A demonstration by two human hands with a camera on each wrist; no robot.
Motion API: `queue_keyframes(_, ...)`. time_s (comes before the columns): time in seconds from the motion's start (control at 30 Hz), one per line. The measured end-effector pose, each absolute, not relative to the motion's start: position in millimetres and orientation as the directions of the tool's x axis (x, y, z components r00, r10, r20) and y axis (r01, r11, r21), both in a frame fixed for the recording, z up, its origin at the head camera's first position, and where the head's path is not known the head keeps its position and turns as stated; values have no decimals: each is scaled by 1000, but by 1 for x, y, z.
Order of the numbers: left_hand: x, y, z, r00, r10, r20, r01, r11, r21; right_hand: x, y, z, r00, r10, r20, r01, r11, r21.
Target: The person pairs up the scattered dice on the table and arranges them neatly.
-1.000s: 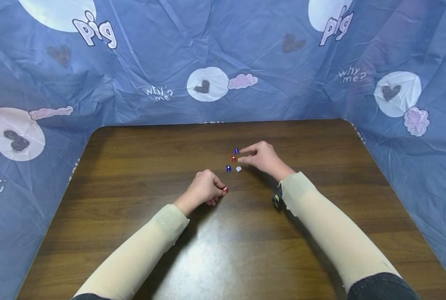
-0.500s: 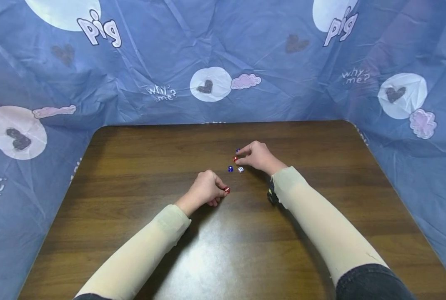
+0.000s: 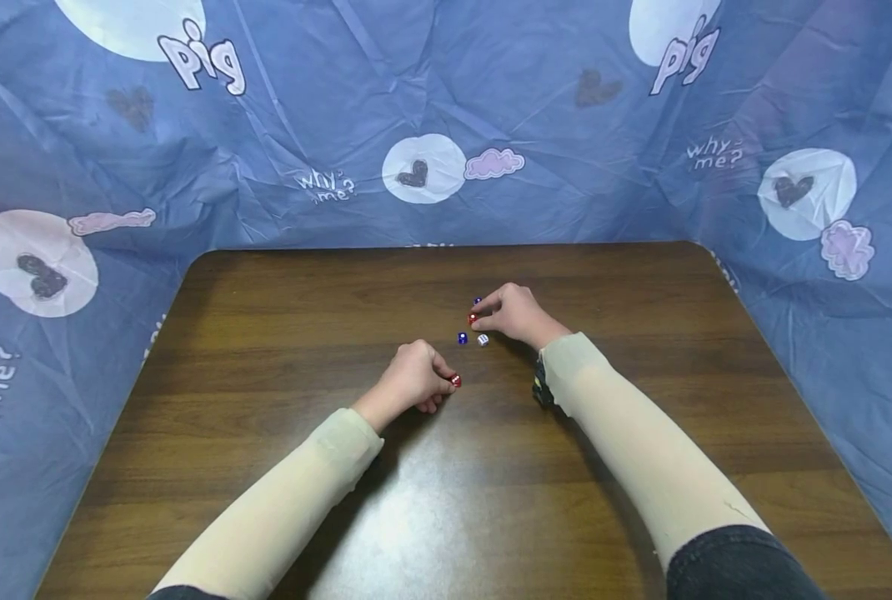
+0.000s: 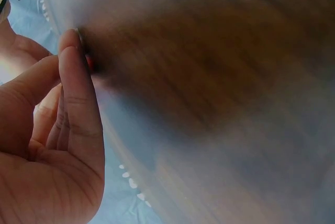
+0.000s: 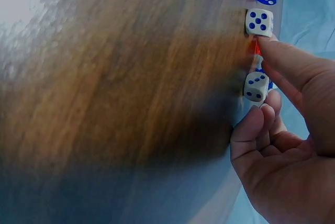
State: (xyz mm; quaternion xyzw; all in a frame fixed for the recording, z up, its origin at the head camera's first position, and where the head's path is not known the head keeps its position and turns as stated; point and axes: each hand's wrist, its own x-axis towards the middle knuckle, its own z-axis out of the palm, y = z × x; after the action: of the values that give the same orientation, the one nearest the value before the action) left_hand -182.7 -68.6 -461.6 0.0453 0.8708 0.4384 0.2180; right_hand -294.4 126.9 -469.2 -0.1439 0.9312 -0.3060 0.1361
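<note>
Backdrop: a creased blue cloth (image 3: 431, 100) printed with "pig", "why me?", hearts and clouds hangs behind and wraps both sides of the table.
Table: dark wood-grain table (image 3: 266, 333), with glare on the near part between the two forearms.
Sleeves: both forearms are covered in beige sleeves; a small dark device (image 3: 540, 392) sits at the right wrist.
Left hand: left hand (image 3: 410, 379) rests on the table near the middle, fingers curled in and pinching a red die (image 3: 455, 381) at the fingertips; the left wrist view shows only a sliver of red behind a fingertip.
Right hand: right hand (image 3: 517, 312) lies further back, thumb and index finger closed on a second red die (image 3: 472, 318) that sits on the table.
Loose dice: a blue die (image 3: 462, 337) and a white die with blue pips (image 3: 483, 339) lie side by side just in front of the right hand; another blue die (image 3: 477, 301) peeks out behind its fingers. The right wrist view shows a further white die close against the fingers.
Crowding: the dice around the right hand lie very near one another, almost touching its fingers.
Risk: I reckon lifting the pinched die could knock its neighbours and roll them onto other faces, since they sit so close; the tiny cubes could also slip from either pinch.
</note>
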Motion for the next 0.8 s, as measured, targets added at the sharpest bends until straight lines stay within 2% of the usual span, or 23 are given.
queue_keyframes(0.4,-183,-69,-460,-899,263,-351,-121,620,775,-295,126,-471,-924,-341,-172,-166,763,-624)
queue_keyframes(0.8,-182,-69,-459,-891,277,-360,-116,627,770,-289,135,-472,-934,-335,-122,-183,743,-644)
